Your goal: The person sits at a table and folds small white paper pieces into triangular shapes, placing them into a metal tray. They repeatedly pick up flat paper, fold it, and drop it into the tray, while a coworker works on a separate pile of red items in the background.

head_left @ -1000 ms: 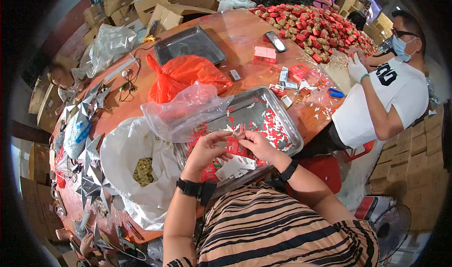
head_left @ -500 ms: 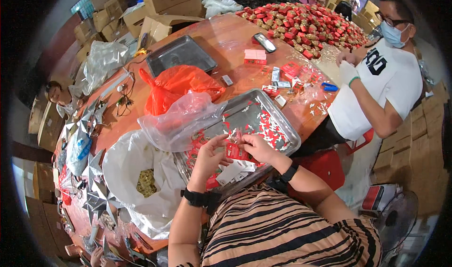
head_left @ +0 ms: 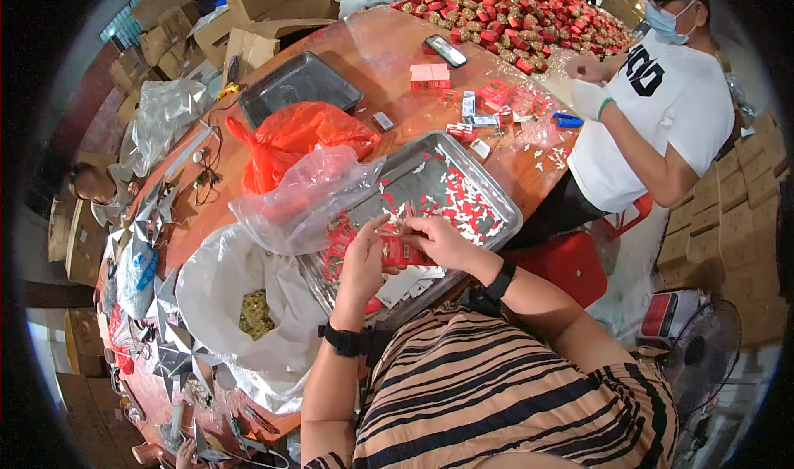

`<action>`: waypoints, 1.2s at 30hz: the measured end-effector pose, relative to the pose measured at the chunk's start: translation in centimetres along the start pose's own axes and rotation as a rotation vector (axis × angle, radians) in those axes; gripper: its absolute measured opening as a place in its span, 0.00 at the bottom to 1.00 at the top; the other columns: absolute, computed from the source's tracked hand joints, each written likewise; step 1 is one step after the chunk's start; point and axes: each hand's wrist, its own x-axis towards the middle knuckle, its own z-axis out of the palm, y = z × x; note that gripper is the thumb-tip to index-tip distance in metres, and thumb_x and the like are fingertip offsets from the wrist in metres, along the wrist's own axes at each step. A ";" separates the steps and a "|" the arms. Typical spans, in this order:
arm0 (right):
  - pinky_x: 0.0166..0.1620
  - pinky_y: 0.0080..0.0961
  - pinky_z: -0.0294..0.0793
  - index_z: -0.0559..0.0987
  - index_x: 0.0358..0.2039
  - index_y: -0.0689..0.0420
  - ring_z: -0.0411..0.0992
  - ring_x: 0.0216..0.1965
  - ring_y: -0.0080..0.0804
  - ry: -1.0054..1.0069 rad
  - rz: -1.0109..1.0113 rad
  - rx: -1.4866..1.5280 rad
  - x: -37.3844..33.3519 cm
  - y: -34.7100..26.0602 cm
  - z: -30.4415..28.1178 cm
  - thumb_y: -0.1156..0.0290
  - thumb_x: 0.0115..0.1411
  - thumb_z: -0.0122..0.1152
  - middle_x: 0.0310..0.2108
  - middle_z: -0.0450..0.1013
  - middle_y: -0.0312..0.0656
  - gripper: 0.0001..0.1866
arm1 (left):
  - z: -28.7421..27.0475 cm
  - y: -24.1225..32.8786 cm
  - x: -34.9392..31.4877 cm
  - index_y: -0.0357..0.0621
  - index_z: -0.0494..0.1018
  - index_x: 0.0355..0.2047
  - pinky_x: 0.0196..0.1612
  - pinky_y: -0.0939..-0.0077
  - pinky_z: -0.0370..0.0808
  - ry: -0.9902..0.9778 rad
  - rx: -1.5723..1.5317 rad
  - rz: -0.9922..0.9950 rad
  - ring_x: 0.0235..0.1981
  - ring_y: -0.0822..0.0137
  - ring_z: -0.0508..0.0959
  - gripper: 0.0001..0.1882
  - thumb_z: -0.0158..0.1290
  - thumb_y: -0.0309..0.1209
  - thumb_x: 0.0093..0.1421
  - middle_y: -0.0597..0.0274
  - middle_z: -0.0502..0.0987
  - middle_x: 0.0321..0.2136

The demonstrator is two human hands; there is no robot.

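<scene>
My left hand and my right hand meet above the near part of a grey metal tray. Between them is a small printed red card, held with the fingers of both hands closed at its edges. Thin pale and reddish bits stick up at my fingertips, too small to name. Many small red and white pieces lie scattered in the tray. White cards are heaped at its near edge, under my wrists. More red cards lie left of my left hand.
Left of the tray are a clear plastic bag, a red plastic bag and a white-lined container. Beyond lie an empty dark tray, a phone and a red-and-gold heap. A masked co-worker stands at the right.
My left hand has come in from beside the red card and closed its spread fingers at it. My right hand stays at the card. The whole view has shifted slightly.
</scene>
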 end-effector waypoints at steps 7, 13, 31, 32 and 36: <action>0.36 0.23 0.68 0.73 0.32 0.67 0.72 0.31 0.27 0.162 -0.080 0.068 0.1 1.1 0.4 0.81 0.53 0.49 0.26 0.73 0.49 0.06 | -0.7 1.1 -0.6 0.38 0.60 0.52 0.33 0.78 0.77 -0.001 -0.016 -0.002 0.34 0.67 0.77 0.27 0.32 0.14 0.50 0.54 0.69 0.47; 0.37 0.21 0.68 0.73 0.33 0.66 0.69 0.31 0.22 -0.034 -0.064 0.065 -0.2 0.0 0.2 0.79 0.55 0.52 0.27 0.73 0.43 0.05 | -1.2 0.5 -0.8 0.37 0.60 0.53 0.39 0.76 0.74 -0.083 0.286 0.151 0.40 0.68 0.74 0.25 0.34 0.16 0.53 0.55 0.72 0.43; 0.34 0.19 0.69 0.74 0.29 0.64 0.69 0.31 0.20 0.301 -0.263 0.304 -1.1 -2.0 0.7 0.79 0.51 0.59 0.28 0.71 0.35 0.05 | 1.2 1.5 -0.7 0.37 0.71 0.33 0.31 0.79 0.74 0.260 -0.311 0.077 0.24 0.74 0.75 0.08 0.53 0.30 0.56 0.63 0.76 0.27; 0.34 0.20 0.69 0.74 0.29 0.64 0.69 0.31 0.22 0.274 -0.222 0.273 -1.2 -1.4 0.2 0.79 0.50 0.60 0.29 0.71 0.36 0.05 | 0.7 1.3 -0.7 0.38 0.71 0.35 0.33 0.77 0.75 0.227 -0.387 0.028 0.29 0.73 0.76 0.09 0.53 0.31 0.57 0.62 0.76 0.31; 0.33 0.24 0.69 0.74 0.28 0.61 0.71 0.31 0.30 0.334 -0.339 -0.124 -1.3 -1.0 -0.2 0.80 0.47 0.61 0.28 0.70 0.40 0.07 | 1.2 -0.3 0.0 0.37 0.69 0.41 0.38 0.78 0.74 0.237 -0.534 0.002 0.37 0.72 0.75 0.13 0.51 0.31 0.58 0.61 0.75 0.36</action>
